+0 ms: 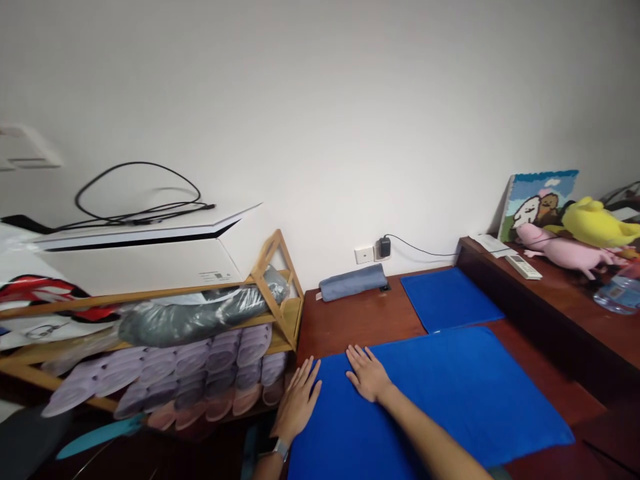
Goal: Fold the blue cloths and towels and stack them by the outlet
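A large blue cloth (465,387) lies spread over the reddish-brown wooden table (355,327). My left hand (297,400) rests at the cloth's left edge with its fingers stretched out, a watch on the wrist. Flat on the cloth near its far edge is my right hand (367,375), fingers apart and nothing held. Behind the large cloth, a smaller blue cloth (450,300) lies flat by the wall. A folded grey-blue fabric bundle (353,283) sits at the table's back edge.
On the left stands a wooden rack (293,320) with several slippers (185,360) and a white box (150,263) on top. The raised ledge (565,293) at right holds a pink plush toy (563,250), a yellow plush toy (600,223), a remote (523,267) and a bottle (617,293).
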Tool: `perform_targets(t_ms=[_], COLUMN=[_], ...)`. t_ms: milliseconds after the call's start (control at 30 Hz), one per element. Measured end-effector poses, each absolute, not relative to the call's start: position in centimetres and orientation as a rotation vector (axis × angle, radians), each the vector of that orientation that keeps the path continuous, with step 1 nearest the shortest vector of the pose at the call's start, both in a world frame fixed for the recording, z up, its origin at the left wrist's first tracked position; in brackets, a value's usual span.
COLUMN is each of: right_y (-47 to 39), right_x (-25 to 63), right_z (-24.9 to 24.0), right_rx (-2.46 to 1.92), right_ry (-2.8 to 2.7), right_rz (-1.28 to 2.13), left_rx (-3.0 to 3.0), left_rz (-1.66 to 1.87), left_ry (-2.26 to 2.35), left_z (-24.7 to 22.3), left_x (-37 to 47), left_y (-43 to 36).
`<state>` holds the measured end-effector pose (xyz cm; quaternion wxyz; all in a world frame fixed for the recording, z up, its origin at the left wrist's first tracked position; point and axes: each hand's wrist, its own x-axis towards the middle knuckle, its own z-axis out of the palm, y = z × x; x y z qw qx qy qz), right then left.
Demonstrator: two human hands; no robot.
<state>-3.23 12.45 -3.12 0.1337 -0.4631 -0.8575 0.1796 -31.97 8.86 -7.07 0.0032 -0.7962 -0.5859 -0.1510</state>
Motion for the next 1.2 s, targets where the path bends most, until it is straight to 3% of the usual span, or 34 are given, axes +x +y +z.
perform_targets(t_ms=[133,400,567,967,1100,1200], right_y=[12.2,12.6,14.0,14.1,13.5,12.3], right_x=[4.7,30.0,36.2,34.6,24.4,13.1], right_z=[-4.9,-6.1,-6.8,-4.9,-2.6,-1.7], right_rx=[-1.510,-2.233,-2.368,-2.343,-1.996,-1.627], right_ry=[-2.437,-2.050,-1.943,-1.895,-1.971,-2.186], right_rz=[0.393,0.190,0.169,0.255,0.162,0.274], left_rx=[-2.503,-2.498,-2.473,-2.480,-2.477,-2.536], left_rz=[-0.497,-0.478,-0.455,-0.198,-0.324,-0.381], left_ry=[-1.818,-1.768,-1.741,-1.785,-1.718,-1.674], left_z=[-7.8,-8.6,-9.0,-6.2,-4.9,-4.2], left_x=[-32.4,-33.3,-34.1,-32.8,-28.1,-23.3], left_y=[9.3,10.4,11.1,10.8,10.6,11.0])
